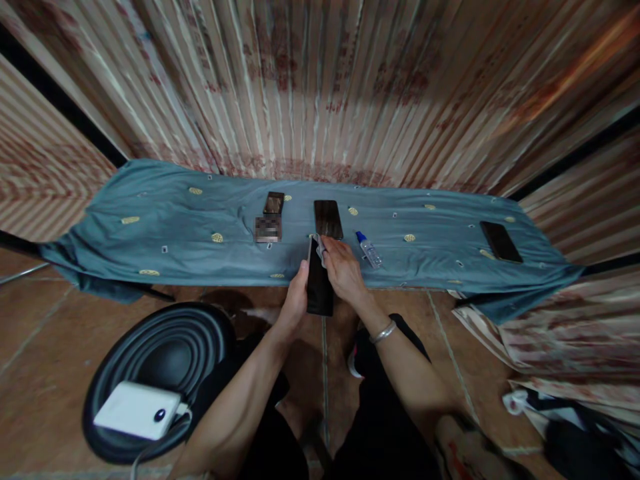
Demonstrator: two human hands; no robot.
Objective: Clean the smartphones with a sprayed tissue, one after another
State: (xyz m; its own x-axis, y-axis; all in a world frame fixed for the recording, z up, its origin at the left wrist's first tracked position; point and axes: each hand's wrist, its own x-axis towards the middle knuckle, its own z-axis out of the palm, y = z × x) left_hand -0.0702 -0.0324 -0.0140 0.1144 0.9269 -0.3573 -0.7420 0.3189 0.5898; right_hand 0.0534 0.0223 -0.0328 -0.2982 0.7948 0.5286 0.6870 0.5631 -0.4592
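Note:
My left hand (295,298) grips the left edge of a black phone (319,288), held upright in front of a low bench covered with a blue-green cloth (165,227). My right hand (341,268) rests on the phone's top right and pinches a small pale wipe or tab (320,247) against it. A silver bangle (383,331) sits on my right wrist. Just beyond the hands, a second black phone (328,219) lies flat on the cloth, with a small clear bottle with a blue cap (369,251) to its right.
A smaller phone (274,202) and a blurred card (268,229) lie left of centre on the cloth; another dark phone (501,241) lies far right. A black round stool (165,347) carrying a white power bank (137,410) stands at lower left. Striped curtains hang behind.

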